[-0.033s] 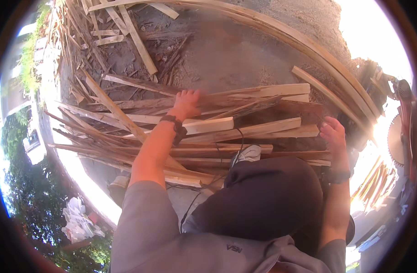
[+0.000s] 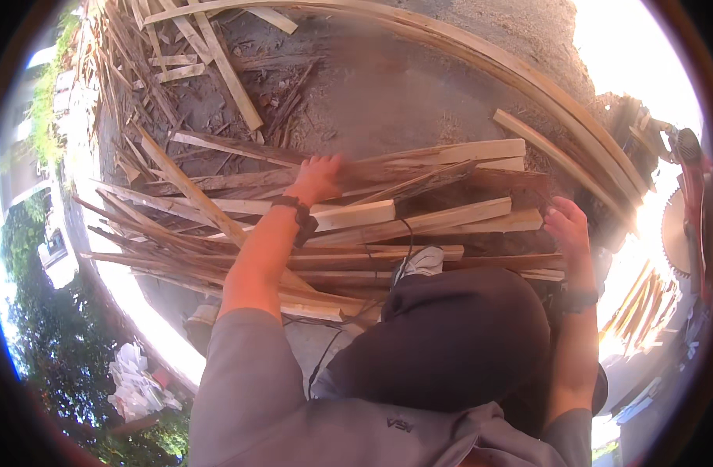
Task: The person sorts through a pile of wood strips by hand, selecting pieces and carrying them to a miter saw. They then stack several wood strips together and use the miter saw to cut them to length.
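Observation:
A loose bundle of rough wooden strips (image 2: 450, 220) lies crosswise in front of me. My left hand (image 2: 316, 179) rests over its far side, the fingers bent around a wooden strip (image 2: 239, 147); the fingertips are partly blurred. Close to the bundle's right end, my right hand (image 2: 566, 226) is closed, with thumb and fingers pinched together beside a reddish-brown board (image 2: 508, 180). What those fingers hold, if anything, is too small to make out. A dark cord (image 2: 409, 233) passes over some strips near my shoe.
Long curved-looking planks (image 2: 520, 68) stretch across the far ground, with a shorter strip (image 2: 543, 152) beside them. Scrap wood (image 2: 142, 58) is piled at the far left. At the right stands a toothed circular saw blade (image 2: 674, 233). My bent knee (image 2: 473, 335) is close to the bundle.

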### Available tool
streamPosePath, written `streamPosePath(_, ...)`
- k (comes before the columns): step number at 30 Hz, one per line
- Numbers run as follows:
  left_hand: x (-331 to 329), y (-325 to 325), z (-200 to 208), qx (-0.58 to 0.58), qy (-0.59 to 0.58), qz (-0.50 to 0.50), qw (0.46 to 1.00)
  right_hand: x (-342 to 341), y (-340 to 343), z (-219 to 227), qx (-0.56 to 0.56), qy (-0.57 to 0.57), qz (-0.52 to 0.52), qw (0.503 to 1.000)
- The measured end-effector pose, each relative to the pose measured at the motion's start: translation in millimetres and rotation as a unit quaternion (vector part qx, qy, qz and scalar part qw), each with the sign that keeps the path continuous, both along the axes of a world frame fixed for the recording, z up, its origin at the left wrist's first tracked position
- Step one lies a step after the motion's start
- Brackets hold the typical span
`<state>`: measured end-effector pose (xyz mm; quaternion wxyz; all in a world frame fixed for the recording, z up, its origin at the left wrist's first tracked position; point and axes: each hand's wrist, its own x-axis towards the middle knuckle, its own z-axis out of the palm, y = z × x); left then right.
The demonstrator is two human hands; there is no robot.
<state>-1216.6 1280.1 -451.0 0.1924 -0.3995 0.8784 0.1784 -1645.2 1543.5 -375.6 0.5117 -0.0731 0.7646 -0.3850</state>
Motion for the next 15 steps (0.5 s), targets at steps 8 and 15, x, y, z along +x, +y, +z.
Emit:
streamPosePath(8,-7,-26,-25,0.161,0.035,0.031,0.986,0,47,20,0.048,0.017,-0.012,0.999)
streamPosePath(15,-58,-103,74,-0.034,0.078,0.098,0.992,9,36,42,0.035,0.041,-0.020,0.998)
